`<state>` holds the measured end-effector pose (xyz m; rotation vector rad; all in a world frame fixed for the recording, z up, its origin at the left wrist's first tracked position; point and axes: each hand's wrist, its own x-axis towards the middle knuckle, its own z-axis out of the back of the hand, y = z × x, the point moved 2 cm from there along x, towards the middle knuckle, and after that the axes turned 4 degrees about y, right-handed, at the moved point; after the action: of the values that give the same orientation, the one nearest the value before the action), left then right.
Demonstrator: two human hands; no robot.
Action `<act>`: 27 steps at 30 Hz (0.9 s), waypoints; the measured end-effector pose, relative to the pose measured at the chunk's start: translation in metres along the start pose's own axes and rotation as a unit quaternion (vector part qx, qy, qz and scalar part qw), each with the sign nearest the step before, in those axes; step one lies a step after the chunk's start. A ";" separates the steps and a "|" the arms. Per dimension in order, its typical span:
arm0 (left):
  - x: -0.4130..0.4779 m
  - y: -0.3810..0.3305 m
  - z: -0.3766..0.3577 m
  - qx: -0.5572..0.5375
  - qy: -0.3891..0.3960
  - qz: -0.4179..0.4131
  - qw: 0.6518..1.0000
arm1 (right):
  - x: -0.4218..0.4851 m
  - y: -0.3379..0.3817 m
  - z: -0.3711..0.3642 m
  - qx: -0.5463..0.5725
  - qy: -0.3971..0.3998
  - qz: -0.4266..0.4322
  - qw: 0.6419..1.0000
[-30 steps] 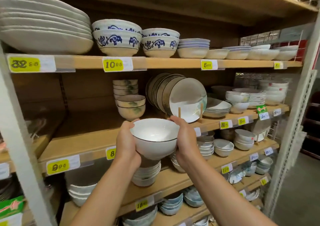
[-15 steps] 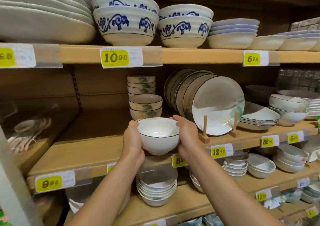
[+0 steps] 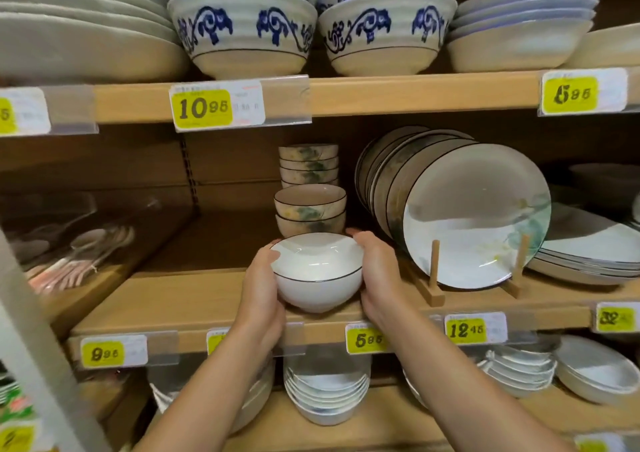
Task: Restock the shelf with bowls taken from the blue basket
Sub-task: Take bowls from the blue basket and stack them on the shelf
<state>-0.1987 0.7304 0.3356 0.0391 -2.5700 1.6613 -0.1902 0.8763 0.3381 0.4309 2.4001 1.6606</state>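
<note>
Item: round white ceramic bowl with thin dark rim line (image 3: pixel 317 271), clasped between left hand (image 3: pixel 261 289) and right hand (image 3: pixel 379 271), palms on opposite sides, forearms raised. Position: at the front of the middle wooden shelf (image 3: pixel 194 299), before the stacked speckled bowls (image 3: pixel 310 214); base contact apparently made, though unclear. To be set level, released evenly.

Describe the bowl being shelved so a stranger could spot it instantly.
Find the middle wooden shelf, the one with upright plates on a wooden rack. Just left of those plates, at the shelf's front edge, the white bowl sits cupped between the left hand and right hand. Unlike the green-mottled bowls stacked behind it, it is plain white with a thin dark rim.
</note>
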 end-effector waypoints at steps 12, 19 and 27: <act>0.003 -0.003 0.005 0.044 0.036 0.023 0.998 | -0.013 -0.004 -0.005 -0.105 0.035 0.080 0.991; 0.010 -0.008 0.002 0.043 0.027 0.044 0.998 | -0.022 -0.015 -0.003 -0.085 0.008 0.095 0.992; 0.002 -0.003 0.010 0.019 0.036 0.014 0.999 | -0.004 -0.007 0.004 0.016 0.009 0.008 1.000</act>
<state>-0.2012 0.7203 0.3342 -0.0547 -2.4993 1.6880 -0.1863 0.8765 0.3300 0.4437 2.4450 1.6418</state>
